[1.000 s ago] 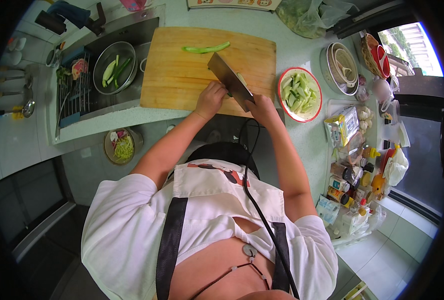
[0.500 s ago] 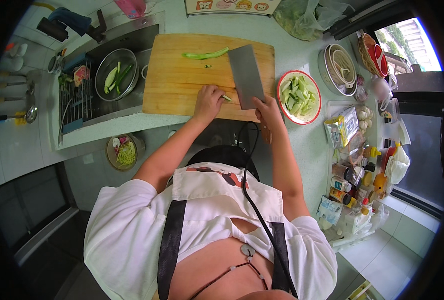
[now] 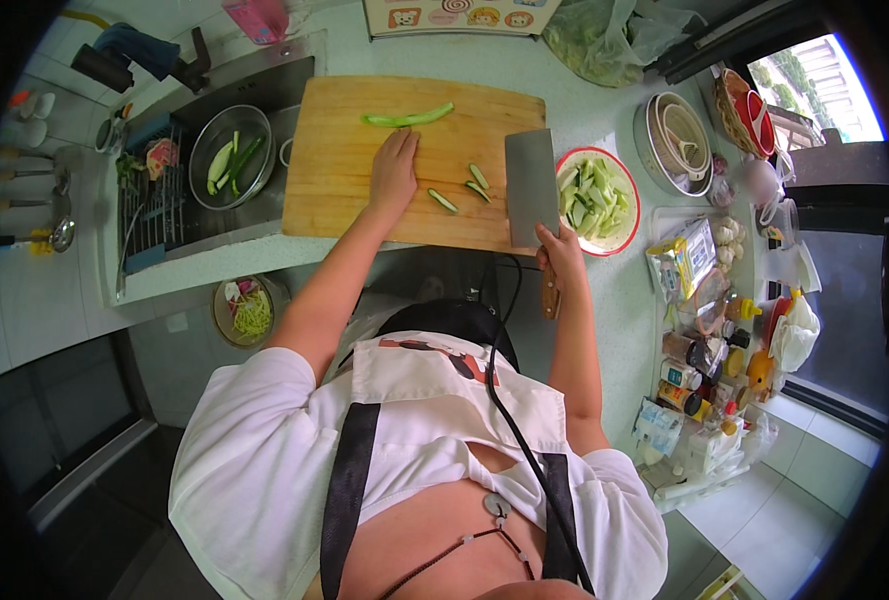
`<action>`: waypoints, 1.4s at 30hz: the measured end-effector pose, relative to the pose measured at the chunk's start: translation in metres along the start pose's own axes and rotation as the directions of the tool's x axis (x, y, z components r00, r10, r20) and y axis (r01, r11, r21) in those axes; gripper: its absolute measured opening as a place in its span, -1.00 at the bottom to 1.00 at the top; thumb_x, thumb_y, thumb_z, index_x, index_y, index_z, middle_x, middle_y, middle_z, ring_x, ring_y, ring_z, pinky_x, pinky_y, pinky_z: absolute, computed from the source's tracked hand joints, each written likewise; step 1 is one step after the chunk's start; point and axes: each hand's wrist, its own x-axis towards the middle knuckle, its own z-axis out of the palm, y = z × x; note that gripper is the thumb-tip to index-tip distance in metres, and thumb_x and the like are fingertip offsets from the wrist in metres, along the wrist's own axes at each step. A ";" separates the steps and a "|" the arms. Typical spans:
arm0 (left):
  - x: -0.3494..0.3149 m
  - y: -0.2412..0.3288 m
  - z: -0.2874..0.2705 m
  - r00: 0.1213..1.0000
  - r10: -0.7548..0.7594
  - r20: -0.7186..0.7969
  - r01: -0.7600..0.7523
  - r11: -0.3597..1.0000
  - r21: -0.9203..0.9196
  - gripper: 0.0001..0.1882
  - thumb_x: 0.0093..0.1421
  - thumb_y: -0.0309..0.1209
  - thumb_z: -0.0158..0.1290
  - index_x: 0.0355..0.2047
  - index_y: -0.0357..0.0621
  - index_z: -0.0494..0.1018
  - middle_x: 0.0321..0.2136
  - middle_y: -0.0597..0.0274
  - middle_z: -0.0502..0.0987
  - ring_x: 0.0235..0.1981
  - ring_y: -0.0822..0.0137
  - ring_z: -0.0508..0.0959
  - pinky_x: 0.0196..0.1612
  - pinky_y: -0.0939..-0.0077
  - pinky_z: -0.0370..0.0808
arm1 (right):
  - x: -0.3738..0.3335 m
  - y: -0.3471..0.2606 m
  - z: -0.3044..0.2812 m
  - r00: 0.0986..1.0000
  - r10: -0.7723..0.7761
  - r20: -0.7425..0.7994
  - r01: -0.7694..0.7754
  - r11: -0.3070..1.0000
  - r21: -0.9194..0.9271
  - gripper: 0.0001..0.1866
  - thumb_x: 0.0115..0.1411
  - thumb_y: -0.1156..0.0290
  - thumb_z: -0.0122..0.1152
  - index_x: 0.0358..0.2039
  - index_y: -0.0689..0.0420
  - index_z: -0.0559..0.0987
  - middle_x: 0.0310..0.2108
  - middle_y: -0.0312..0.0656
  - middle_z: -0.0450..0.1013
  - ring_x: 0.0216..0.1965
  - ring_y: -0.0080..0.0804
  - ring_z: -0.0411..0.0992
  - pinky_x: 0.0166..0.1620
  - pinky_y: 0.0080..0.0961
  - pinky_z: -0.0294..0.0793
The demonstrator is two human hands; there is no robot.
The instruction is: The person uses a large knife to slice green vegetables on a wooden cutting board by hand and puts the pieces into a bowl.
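Note:
A wooden cutting board [image 3: 335, 180] lies on the counter before me. My right hand [image 3: 562, 255] grips the wooden handle of a cleaver [image 3: 533, 185], its broad grey blade over the board's right edge. Toward the far side of the board lies a long pale green strip of a cucumber-like vegetable [image 3: 410, 117]. My left hand [image 3: 395, 170] reaches to it with fingers stretched out, the tips right beside it; contact is hard to tell. Several short cut pieces [image 3: 443, 200] lie between my hands. A red-rimmed bowl [image 3: 633, 225] right of the board holds many cut pieces.
In the sink [image 3: 283, 100] on the left, a metal basin [image 3: 203, 185] holds longer green pieces. Below the counter stands a bin [image 3: 223, 322] with peelings. Nested colanders [image 3: 655, 150], garlic [image 3: 730, 235] and several seasoning bottles [image 3: 680, 373] line the right counter. A plastic bag [image 3: 595, 40] sits behind.
My left hand has let go of a small piece and moved left and away from me, toward the long strip. The cleaver has shifted right and nearer; separate cut pieces now show on the board.

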 end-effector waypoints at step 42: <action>0.027 0.191 0.106 0.950 0.076 0.304 0.127 0.794 -0.594 -0.63 -0.08 -0.67 0.05 -0.19 -0.26 0.40 -0.20 0.03 0.35 -0.24 0.13 0.49 -0.22 0.42 0.49 | -0.037 -0.004 -0.067 0.981 -0.045 -0.190 0.072 0.988 0.139 -0.86 0.16 0.38 0.12 -0.40 0.17 0.43 -0.69 -0.40 0.23 -0.79 -0.65 0.18 -0.74 -0.66 0.14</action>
